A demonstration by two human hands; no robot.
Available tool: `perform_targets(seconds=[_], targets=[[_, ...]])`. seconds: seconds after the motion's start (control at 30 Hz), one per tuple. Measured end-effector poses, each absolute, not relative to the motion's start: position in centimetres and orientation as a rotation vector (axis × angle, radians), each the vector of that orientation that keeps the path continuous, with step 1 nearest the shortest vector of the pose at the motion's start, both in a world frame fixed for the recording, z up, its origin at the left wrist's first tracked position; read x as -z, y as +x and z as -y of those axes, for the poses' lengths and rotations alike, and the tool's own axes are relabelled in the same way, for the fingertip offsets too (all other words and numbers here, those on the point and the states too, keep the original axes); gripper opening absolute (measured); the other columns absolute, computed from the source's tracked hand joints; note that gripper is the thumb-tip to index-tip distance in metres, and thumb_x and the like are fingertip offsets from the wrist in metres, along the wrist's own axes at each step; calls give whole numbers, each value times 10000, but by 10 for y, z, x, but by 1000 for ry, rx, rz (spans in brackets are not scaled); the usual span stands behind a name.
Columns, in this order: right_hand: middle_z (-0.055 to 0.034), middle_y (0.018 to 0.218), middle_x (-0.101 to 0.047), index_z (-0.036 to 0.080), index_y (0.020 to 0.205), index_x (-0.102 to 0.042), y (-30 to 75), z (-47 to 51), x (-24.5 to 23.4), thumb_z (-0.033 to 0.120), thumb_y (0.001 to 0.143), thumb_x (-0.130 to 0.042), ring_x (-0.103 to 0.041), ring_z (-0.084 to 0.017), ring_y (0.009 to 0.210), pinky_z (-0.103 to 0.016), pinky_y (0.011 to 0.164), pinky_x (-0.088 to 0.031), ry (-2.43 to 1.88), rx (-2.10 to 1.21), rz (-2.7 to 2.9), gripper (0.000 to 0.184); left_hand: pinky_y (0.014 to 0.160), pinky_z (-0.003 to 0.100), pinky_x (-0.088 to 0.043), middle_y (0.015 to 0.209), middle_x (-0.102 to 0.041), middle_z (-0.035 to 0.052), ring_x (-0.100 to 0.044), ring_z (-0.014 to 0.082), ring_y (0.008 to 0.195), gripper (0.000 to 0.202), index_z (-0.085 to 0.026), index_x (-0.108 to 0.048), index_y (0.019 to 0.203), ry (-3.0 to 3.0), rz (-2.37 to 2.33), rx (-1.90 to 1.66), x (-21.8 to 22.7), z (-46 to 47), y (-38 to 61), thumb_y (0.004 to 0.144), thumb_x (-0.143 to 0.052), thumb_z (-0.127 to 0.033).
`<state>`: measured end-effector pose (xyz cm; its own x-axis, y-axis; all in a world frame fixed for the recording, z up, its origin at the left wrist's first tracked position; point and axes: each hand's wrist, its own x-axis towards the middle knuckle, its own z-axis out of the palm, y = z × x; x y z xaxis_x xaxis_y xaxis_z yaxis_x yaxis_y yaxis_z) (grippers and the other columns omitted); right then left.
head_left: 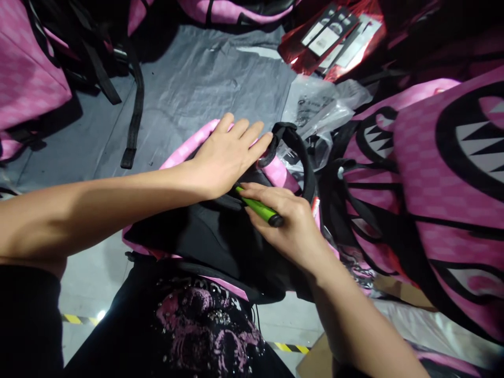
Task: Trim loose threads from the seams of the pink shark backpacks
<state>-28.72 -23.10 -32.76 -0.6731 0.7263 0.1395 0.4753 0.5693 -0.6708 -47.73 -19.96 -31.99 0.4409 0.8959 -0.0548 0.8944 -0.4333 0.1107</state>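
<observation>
A black and pink checkered backpack [189, 236] lies in front of me with its black side facing up. My left hand [226, 155] rests flat on its upper part, fingers stretched out over the fabric and holding nothing. Just below it, my right hand [287, 215] grips a green pen-like tool with a black end [262, 209]. The tool's far tip points to the base of my left hand, close to the black fabric, and is partly hidden. A black top strap [305, 152] loops up at the bag's right side.
Pink shark-face backpacks [425, 157] crowd the right side. Another pink backpack [27, 68] with a hanging black strap [136, 115] stands at the left. Clear plastic wrapping [326, 105] and a red shiny packet with tags [334, 39] lie on the grey sheet [212, 79].
</observation>
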Motion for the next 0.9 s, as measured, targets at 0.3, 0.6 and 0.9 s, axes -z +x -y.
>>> perform_targets(seconds=[0.3,0.6,0.9], targets=[[-86,1177,-743,191,1081,-730,-290,234,328,110,877,-578,-696,-218,1136,-389,1013,-555,-1076,-983,2310,267,1151,557,-221,1561,-339,116,-341,403,1416,786,-207,-251,1530,2538,-1563,-80,322,200,-480,832,-609,-256],[-58,1105,-768,232,1051,-740,-297,247,337,216,866,-663,-724,-236,1018,-439,953,-551,-1252,-772,2176,201,1147,588,-213,1551,-349,73,-333,418,1417,785,-265,-242,1541,2525,-1575,-87,323,201,-479,849,-607,-332],[-51,951,-773,226,950,-743,-310,263,350,280,875,-673,-717,-231,900,-417,895,-540,-1397,-611,1958,116,1141,495,-283,1574,-348,120,-390,357,1394,745,-149,-278,1537,2653,-1627,77,319,202,-479,859,-576,-231]])
